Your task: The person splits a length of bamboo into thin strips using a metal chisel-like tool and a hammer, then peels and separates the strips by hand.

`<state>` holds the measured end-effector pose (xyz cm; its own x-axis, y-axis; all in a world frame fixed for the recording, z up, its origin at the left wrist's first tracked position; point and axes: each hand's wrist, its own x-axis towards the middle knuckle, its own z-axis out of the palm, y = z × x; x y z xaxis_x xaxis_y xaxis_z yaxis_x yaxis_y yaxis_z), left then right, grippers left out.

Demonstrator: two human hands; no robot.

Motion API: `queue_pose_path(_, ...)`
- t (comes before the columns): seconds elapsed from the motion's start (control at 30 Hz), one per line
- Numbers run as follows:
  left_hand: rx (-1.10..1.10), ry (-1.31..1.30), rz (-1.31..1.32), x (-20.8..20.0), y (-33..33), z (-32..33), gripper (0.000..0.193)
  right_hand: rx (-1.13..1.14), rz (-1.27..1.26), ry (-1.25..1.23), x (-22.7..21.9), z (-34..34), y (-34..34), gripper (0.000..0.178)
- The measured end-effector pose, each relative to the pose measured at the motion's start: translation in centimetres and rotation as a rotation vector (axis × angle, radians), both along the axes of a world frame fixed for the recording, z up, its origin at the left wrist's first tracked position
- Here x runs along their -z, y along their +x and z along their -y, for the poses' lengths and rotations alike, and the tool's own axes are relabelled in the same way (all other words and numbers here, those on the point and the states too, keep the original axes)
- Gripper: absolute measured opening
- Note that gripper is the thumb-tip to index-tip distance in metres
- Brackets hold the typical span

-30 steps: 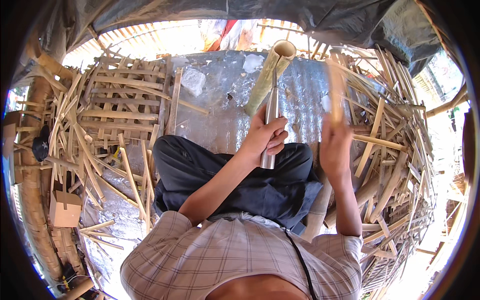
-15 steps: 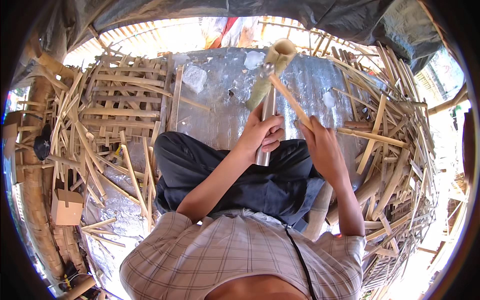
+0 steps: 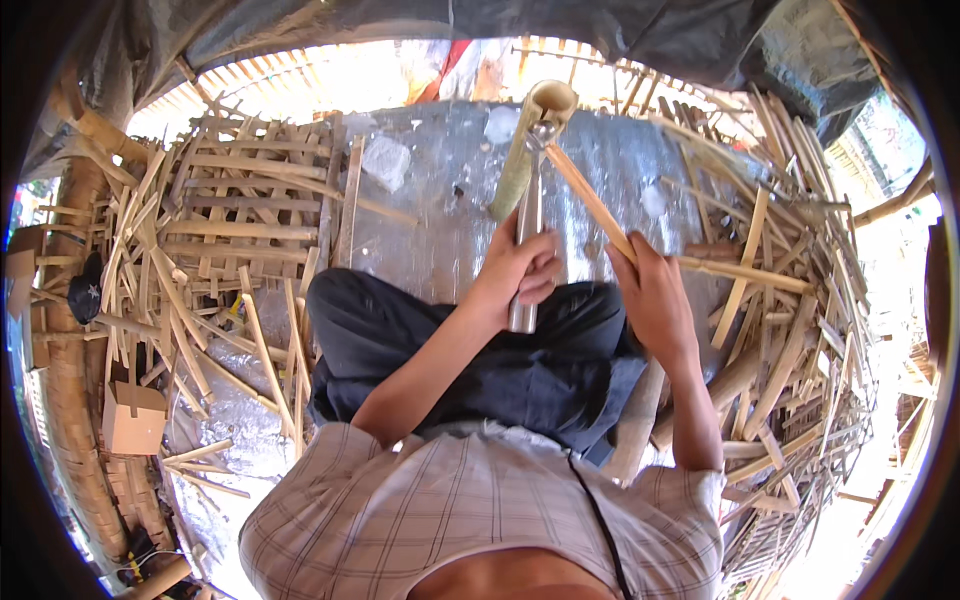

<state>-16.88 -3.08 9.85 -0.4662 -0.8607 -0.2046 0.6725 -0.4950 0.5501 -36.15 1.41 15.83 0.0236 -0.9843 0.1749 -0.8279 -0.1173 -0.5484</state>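
My left hand [image 3: 514, 272] is closed around a shiny metal bar-like tool [image 3: 530, 215], which stands out above and below the fist and narrows at its far end. My right hand [image 3: 652, 290] grips the wooden handle of a hammer [image 3: 590, 200]. The hammer's round metal head is over the far end of the metal tool; I cannot tell if they touch. Just beyond is a thick greenish bamboo section [image 3: 513, 176], tilted, its hollow mouth facing up. The hammer head and metal tool hide part of it.
My crossed legs in dark trousers [image 3: 470, 370] lie below my hands. A grey sheet [image 3: 420, 220] covers the ground ahead, with a pale block [image 3: 386, 163] on it. Slatted bamboo [image 3: 240, 230] is piled left, split strips [image 3: 790, 300] right. A cardboard box [image 3: 134, 417] stands far left.
The bamboo's mouth and the metal tool have shifted slightly left. My right hand has moved a little right, and the hammer head stays near the tool's far end. Both grips are kept.
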Motion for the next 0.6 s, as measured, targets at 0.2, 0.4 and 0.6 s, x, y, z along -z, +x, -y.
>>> queue_pose_path(0.2, -0.006, -0.031, -0.088, 0.3, 0.6, 0.9, 0.015, 0.088, 0.450, -0.190, -3.8, -1.6, 0.3, 0.022)
queue_pose_path(0.4, -0.002, 0.005, -0.069, 0.6, 0.4, -0.1, 0.015, -0.051, 0.067, -0.113, 1.9, 1.0, -0.6, 0.026)
queue_pose_path(0.6, 0.019, -0.018, -0.076, 0.2, 1.0, 0.8, 0.016, 0.089, 0.208, -0.237, -3.2, 0.0, 0.3, 0.025)
